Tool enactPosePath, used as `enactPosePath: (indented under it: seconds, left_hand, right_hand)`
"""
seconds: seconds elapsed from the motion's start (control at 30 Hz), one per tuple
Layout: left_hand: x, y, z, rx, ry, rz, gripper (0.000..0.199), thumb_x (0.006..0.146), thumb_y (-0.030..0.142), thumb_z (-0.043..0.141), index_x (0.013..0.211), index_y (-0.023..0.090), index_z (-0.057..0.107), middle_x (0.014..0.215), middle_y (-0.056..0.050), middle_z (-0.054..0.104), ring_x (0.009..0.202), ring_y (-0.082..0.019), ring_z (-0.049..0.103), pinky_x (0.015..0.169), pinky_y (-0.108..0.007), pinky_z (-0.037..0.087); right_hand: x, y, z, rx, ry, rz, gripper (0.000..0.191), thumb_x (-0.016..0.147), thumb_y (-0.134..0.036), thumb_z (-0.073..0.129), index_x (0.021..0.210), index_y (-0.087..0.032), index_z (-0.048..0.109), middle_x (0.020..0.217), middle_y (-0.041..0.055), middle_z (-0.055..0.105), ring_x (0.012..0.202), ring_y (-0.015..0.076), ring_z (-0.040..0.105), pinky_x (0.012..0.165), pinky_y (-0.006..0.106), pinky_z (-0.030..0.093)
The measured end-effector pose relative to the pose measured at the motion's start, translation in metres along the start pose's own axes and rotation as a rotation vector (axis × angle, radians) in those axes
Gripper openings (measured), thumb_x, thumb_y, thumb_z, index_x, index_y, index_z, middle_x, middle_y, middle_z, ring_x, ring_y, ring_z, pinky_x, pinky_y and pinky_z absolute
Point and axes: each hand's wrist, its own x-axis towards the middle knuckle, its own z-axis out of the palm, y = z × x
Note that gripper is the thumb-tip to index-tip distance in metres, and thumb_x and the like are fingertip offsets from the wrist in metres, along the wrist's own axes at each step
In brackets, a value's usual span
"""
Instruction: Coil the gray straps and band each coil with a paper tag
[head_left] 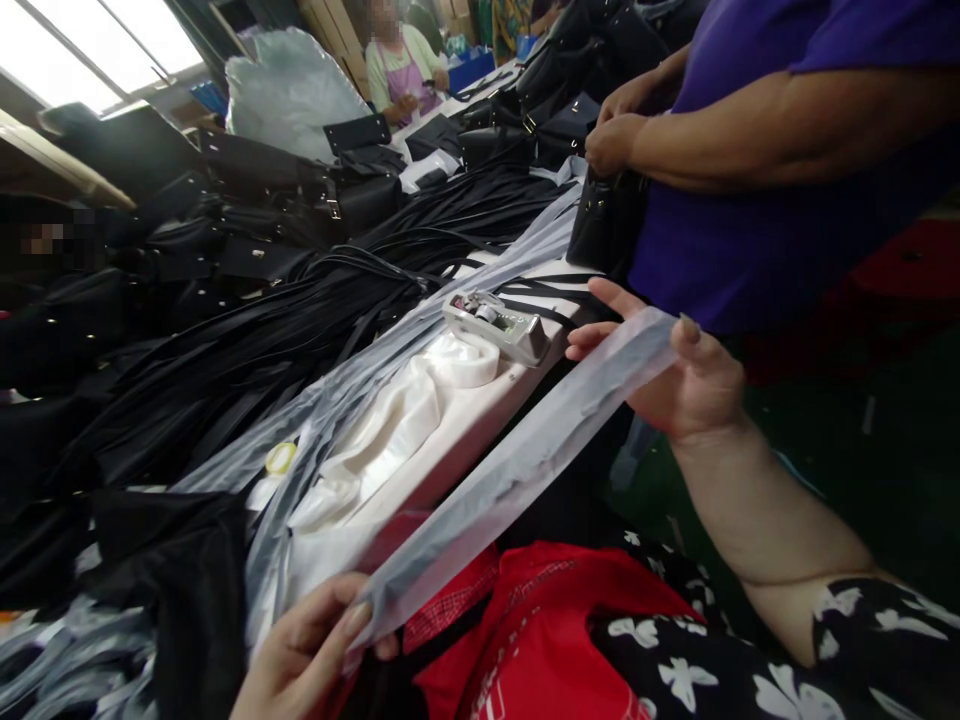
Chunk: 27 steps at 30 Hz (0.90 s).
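Note:
A long, translucent plastic sleeve [517, 465] stretches diagonally across my lap, with something greyish showing through it. My left hand [315, 640] pinches its lower end between thumb and fingers. At the upper end, my right hand [690, 380] grips the sleeve under the thumb, while some of its fingers extend beyond it. On the table edge left of my right hand sits a grey tape dispenser [496, 328]. A loose white plastic or fabric band [397, 425] lies crumpled beside it. More sleeved strips [375, 365] run along the table.
Black straps [285, 310] and black bags [262, 180] are heaped across the table. A yellow-rimmed tape roll [280, 458] lies at left. A co-worker in purple [750, 200] stands close at right, hands on a black bag [607, 220]. Another person [405, 75] works farther back.

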Motion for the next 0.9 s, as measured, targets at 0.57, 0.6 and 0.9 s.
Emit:
enactPosePath:
  seconds: [0.57,0.6,0.9]
  left_hand:
    - [0.053,-0.026,0.092,0.134,-0.438,-0.114,0.052,0.089,0.068,0.042,0.084,0.017,0.052,0.04,0.006,0.048,0.032,-0.007,0.036,0.036,-0.017,0.027]
    - [0.054,-0.029,0.093,0.127,-0.412,-0.128,0.054,0.088,0.07,0.041,0.085,0.017,0.052,0.038,0.008,0.045,0.03,-0.007,0.032,0.034,-0.017,0.025]
    - [0.053,-0.019,0.1,0.038,-0.371,-0.194,0.058,0.077,0.076,0.052,0.074,0.018,0.052,0.032,0.006,0.045,0.025,-0.006,0.03,0.03,-0.016,0.019]
  right_hand:
    - [-0.023,0.13,0.023,0.305,0.368,0.425,0.047,0.067,-0.05,0.082,0.052,-0.017,0.051,0.055,-0.0009,0.063,0.058,0.0139,0.063,0.059,0.024,0.049]
    - [-0.024,0.132,0.025,0.293,0.381,0.45,0.048,0.066,-0.051,0.082,0.053,-0.018,0.051,0.056,-0.0007,0.063,0.057,0.0141,0.063,0.057,0.025,0.049]
    - [-0.034,0.148,0.037,0.034,0.406,0.399,0.051,0.067,-0.062,0.076,0.055,-0.019,0.051,0.056,0.0008,0.063,0.051,0.015,0.06,0.047,0.025,0.048]
